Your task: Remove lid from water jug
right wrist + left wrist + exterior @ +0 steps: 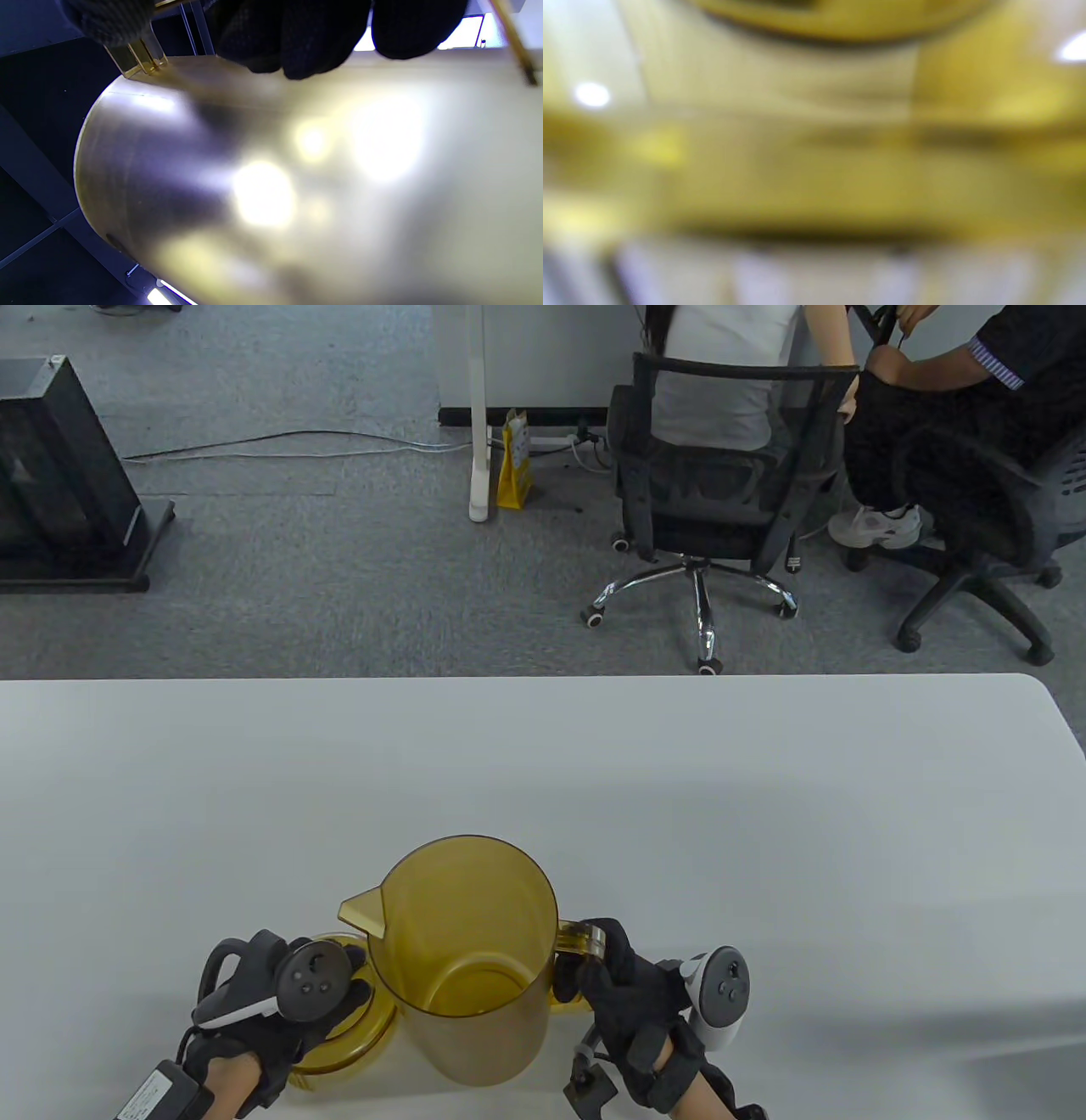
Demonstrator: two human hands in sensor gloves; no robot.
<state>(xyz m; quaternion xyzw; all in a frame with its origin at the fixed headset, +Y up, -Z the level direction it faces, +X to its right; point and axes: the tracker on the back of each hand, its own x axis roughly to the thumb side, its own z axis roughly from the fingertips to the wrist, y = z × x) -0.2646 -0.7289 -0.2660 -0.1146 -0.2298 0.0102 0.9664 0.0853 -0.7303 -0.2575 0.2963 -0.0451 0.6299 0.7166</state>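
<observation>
One open jug (pixel 462 959) near table (pixel 764 814) edge, right hand (pixel 632 1001) gripping its handle (pixel 581 937), one lid (pixel 339 1035) at left under left hand (pixel 280 1001), that grip unclear.

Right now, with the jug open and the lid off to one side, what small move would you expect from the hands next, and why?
Probably the left hand lets go of the lid. The jug already stands open on the table, the lid lies low beside it under that hand, and the right hand grips the handle to steady it. I cannot tell whether the lid fully rests on the table.
</observation>
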